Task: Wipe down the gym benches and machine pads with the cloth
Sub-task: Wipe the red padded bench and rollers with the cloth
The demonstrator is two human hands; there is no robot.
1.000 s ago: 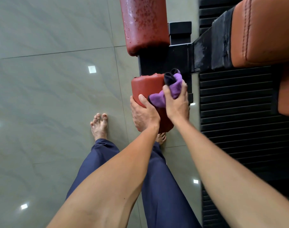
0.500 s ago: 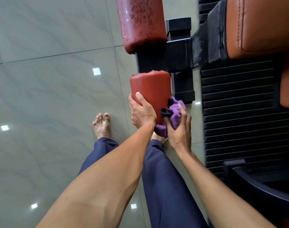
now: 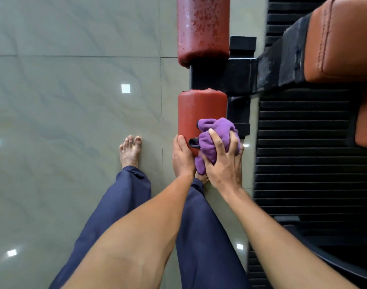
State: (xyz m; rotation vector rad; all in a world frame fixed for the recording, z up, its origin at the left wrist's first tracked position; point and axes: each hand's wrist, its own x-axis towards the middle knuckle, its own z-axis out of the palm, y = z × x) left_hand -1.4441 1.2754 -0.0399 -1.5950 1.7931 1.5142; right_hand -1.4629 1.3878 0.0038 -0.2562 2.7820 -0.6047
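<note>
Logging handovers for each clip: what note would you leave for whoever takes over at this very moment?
Left hand: holds the near roller at its near end, thumb along its side.
Right hand: grips the bunched purple cloth, pressed against that roller's right side.
Done: the near roller is mid-wipe; how much of it is clean cannot be read from its surface.
Left: the rest of this roller, then probably the speckled far roller and the brown seat pad.
</note>
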